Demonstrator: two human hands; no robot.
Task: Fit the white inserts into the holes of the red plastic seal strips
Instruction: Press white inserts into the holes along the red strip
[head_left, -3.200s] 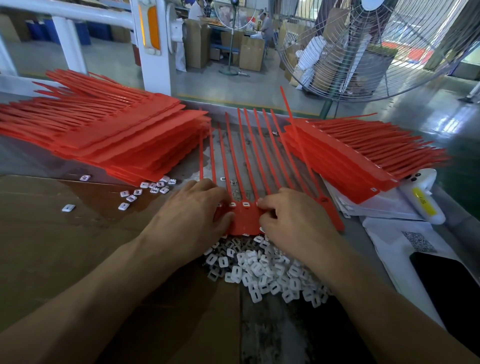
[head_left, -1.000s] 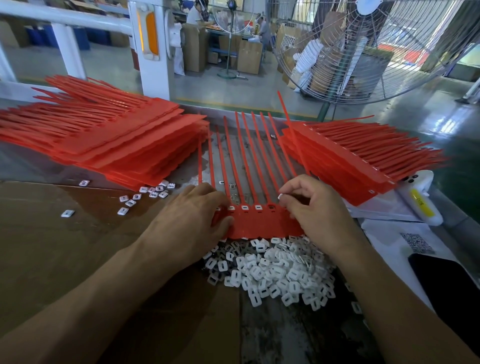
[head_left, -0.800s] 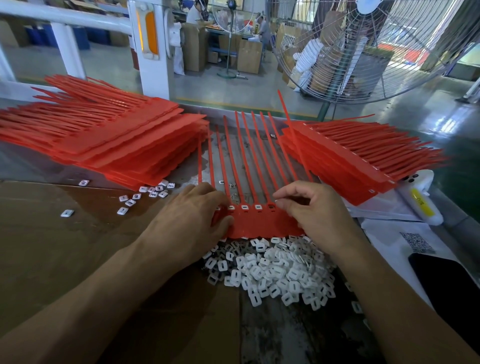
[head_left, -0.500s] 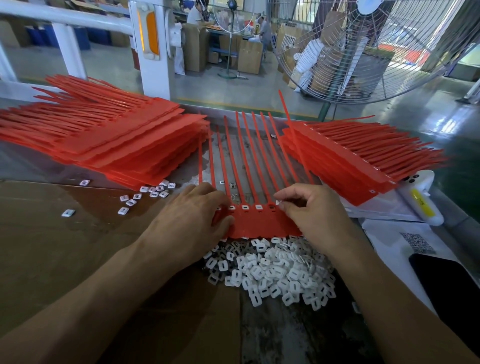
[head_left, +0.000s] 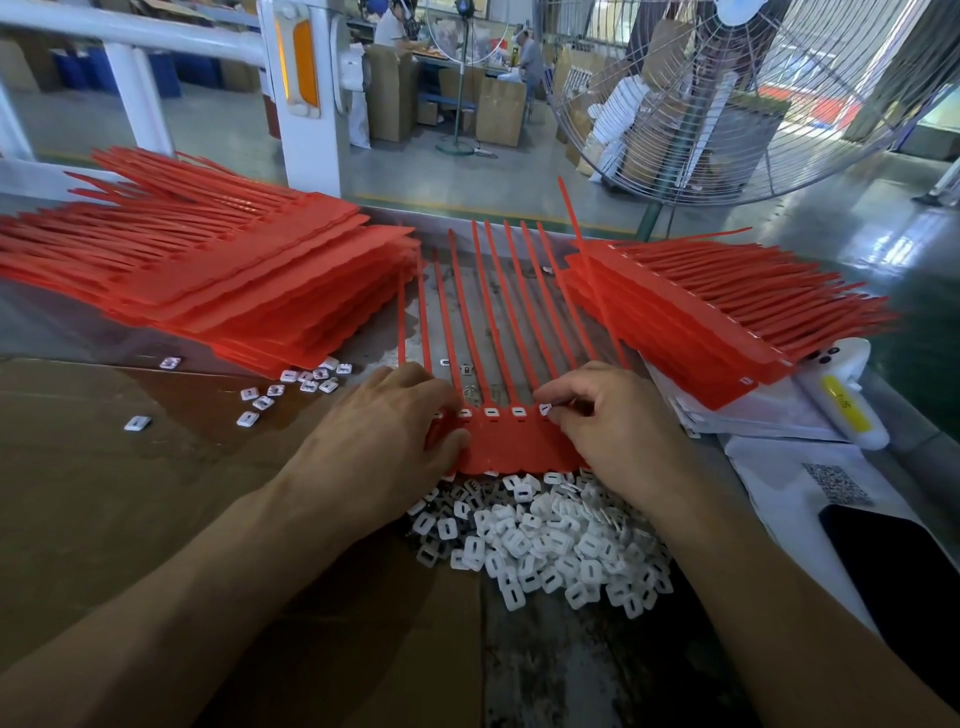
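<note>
A sheet of joined seal strips (head_left: 511, 441) lies on the table (head_left: 582, 670) between the hands, left hand (head_left: 382, 457) and right hand (head_left: 618, 431) on its ends. A heap of inserts (head_left: 545, 540) lies just nearer than them. Strip stacks lie beyond: one (head_left: 218, 280) left, one (head_left: 717, 306) right.

— Floor?
— Grey-green concrete floor (head_left: 831, 218), glossy, daylight reflecting at the right.

— Nearest fixtures?
— White post (head_left: 306, 93) with an orange reflector, white rail (head_left: 130, 31) running left. Big wire-guard fan (head_left: 753, 88) on the right.

— Further back?
— Cardboard boxes (head_left: 498, 111) stacked around a pedestal fan stand (head_left: 460, 104); two workers (head_left: 530, 52) at a far bench, small and indistinct. Blue drums (head_left: 78, 73) far left.

— Light?
— Bright from the right.
</note>
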